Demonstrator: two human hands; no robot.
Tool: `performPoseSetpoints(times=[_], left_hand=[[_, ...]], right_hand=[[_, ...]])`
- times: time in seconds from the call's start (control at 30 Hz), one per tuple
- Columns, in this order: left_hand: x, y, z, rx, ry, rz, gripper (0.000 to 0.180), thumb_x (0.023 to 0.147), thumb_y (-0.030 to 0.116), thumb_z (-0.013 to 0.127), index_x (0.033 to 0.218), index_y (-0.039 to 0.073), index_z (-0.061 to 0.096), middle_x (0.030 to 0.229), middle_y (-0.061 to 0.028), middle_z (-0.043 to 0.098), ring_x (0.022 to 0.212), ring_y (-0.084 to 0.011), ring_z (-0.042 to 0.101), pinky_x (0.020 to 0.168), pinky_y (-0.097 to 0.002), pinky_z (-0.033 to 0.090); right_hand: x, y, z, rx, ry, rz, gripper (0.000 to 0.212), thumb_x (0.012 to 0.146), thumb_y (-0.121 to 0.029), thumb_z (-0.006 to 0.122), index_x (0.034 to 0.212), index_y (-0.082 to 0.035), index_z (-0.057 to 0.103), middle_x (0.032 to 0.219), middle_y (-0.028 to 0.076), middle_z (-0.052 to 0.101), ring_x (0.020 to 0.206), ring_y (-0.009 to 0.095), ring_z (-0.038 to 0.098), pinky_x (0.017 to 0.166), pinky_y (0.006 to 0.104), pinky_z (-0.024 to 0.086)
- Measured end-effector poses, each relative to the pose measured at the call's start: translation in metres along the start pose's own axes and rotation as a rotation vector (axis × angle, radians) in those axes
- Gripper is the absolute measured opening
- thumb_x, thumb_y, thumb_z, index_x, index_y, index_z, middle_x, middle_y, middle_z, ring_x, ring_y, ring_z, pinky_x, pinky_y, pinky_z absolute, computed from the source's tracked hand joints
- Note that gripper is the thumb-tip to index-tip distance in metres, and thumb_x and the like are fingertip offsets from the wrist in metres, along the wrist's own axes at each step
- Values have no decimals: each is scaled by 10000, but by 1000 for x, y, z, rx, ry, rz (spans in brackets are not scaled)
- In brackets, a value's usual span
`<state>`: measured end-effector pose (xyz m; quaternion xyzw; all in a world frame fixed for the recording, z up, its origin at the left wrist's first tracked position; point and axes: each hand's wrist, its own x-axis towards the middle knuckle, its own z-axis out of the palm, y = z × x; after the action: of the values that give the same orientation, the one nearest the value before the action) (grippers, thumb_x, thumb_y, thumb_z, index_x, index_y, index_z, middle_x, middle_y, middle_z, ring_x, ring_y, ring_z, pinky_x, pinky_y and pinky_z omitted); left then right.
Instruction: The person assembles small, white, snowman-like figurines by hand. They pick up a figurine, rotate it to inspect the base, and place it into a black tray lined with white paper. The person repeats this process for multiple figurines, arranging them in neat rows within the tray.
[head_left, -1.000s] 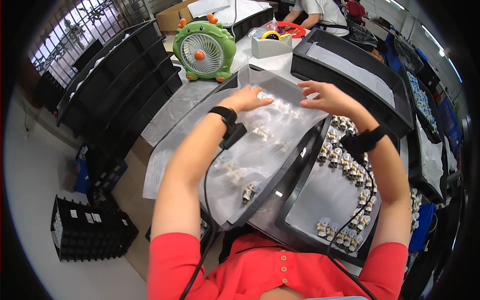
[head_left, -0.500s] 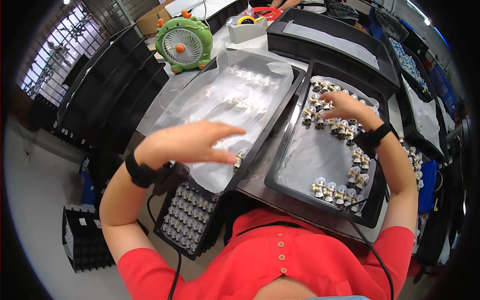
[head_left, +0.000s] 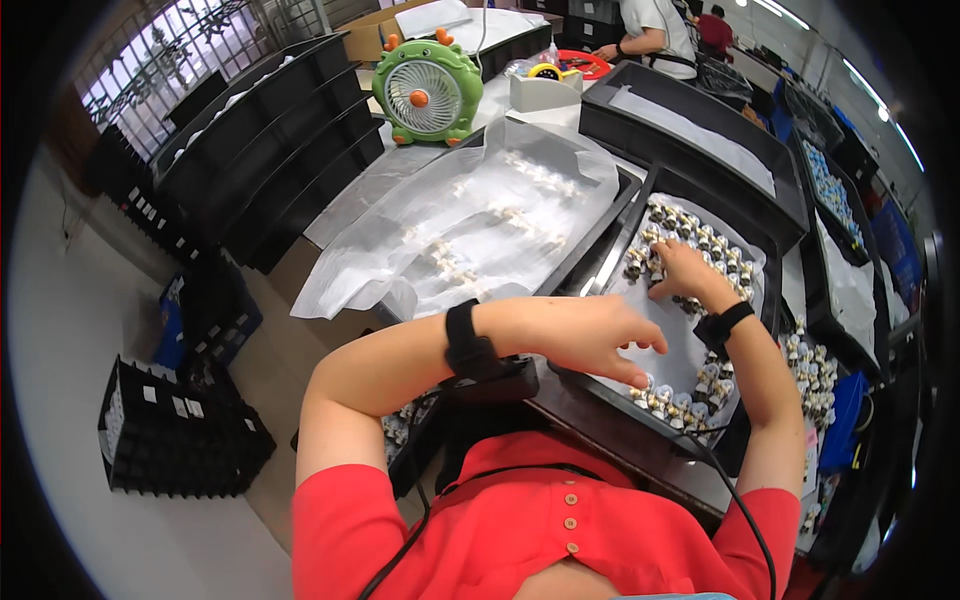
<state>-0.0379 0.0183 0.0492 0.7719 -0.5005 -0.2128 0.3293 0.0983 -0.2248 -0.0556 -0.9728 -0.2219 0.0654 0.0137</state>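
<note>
Small chibi-style figurines (head_left: 683, 405) with pale hair and white-and-gold clothing stand in a lined black tray (head_left: 778, 275) in front of me on the right. They line its far, right and near sides, around bare white lining (head_left: 668, 338). My left hand (head_left: 590, 337) hovers over the tray's near left part, thumb and fingers apart, close to the front figurines; nothing shows in it. At the tray's far left, my right hand (head_left: 697, 277) reaches among the figurines with thumb and fingers spread. Its fingertips are at or just above them; whether they touch one is unclear.
Left of it, a translucent sheet (head_left: 370, 250) covers more figurines in another tray. Behind stand a green fan (head_left: 428, 95), a tape dispenser (head_left: 545, 88) and a lined black tray (head_left: 690, 130). Stacked trays (head_left: 270, 150) rise at left. A co-worker (head_left: 650, 40) stands far back.
My left hand has moved right, from above the sheet-covered tray to the near part of the figurine tray. My right hand remains at the far-left figurines. The whole view has shifted.
</note>
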Motion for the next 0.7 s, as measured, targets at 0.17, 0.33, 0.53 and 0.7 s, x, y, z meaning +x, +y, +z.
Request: performPoseSetpoints(times=[0.17, 0.33, 0.53, 0.7], left_hand=[[-2, -12, 2, 38, 154, -22, 389, 831, 202, 647, 1148, -5, 559, 1014, -186, 625, 931, -292, 610, 818, -357, 480], [11, -24, -3, -276, 535, -44, 373, 846, 125, 626, 1189, 11, 534, 1139, -108, 577, 1001, -205, 565, 831, -325, 472], [35, -59, -5, -1029, 842, -305, 490, 930, 138, 513, 1377, 79, 321, 1202, -88, 514, 1096, -192, 526, 902, -340, 451], [40, -78, 3, -1265, 721, -15, 439, 955, 130, 448, 1369, 52, 325, 1214, -91, 518, 1090, -231, 561, 908, -373, 477]], right_hand=[[-10, -5, -9, 90, 52, -36, 648, 551, -315, 764, 1104, -57, 547, 1067, 158, 576, 1028, 339, 530, 871, 456, 423], [-15, -1, -29, 256, 227, -153, 693, 572, -294, 761, 1175, -52, 521, 1102, 170, 575, 1048, 344, 535, 905, 435, 416], [-34, -54, -70, 623, 507, -366, 770, 605, -135, 778, 1294, -74, 440, 1128, 147, 551, 1051, 285, 544, 920, 367, 429], [-39, -69, -61, 742, 567, -464, 793, 611, -134, 807, 1311, -105, 434, 1147, 123, 544, 1056, 267, 536, 917, 364, 429]])
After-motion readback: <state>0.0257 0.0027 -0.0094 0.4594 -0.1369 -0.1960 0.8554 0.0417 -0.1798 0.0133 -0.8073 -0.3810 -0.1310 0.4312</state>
